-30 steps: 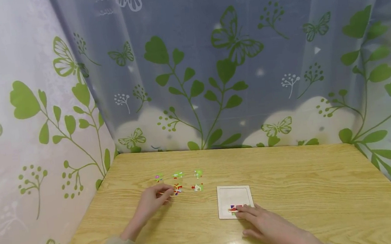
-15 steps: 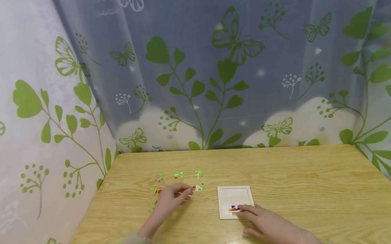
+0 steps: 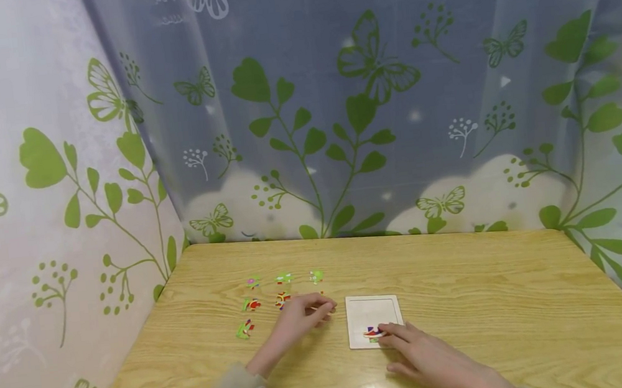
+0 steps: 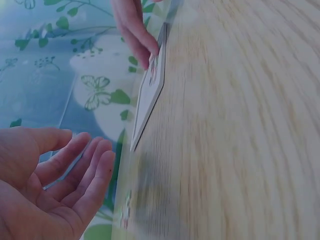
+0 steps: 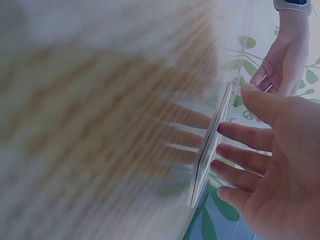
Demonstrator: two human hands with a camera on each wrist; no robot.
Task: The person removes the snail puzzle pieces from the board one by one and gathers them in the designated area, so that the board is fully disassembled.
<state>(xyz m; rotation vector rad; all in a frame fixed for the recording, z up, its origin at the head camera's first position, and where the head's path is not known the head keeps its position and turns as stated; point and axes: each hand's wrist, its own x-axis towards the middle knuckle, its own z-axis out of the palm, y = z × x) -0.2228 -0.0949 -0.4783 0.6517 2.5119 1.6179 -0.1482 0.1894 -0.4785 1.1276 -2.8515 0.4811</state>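
Note:
My left hand (image 3: 302, 315) hovers over the table just left of a square white puzzle tray (image 3: 373, 310). In the left wrist view the thumb and loosely bent fingers of the left hand (image 4: 70, 175) stand apart, with nothing visible between them. It partly covers a jigsaw piece (image 3: 322, 292), of which only a red bit shows. My right hand (image 3: 430, 357) rests its fingertips on the tray's lower right part, on or beside fitted jigsaw pieces (image 3: 372, 333) in red, blue and green. Its fingers look relaxed in the right wrist view.
Several loose jigsaw pieces lie left of the tray: a green-and-red one (image 3: 245, 329), a red-and-yellow one (image 3: 282, 300), and a green one (image 3: 316, 276) among them. The wooden table (image 3: 496, 301) ends at a patterned curtain (image 3: 307, 157).
My left hand has moved right over the row of loose pieces toward the tray, uncovering pieces on the left. The right hand has stayed on the tray.

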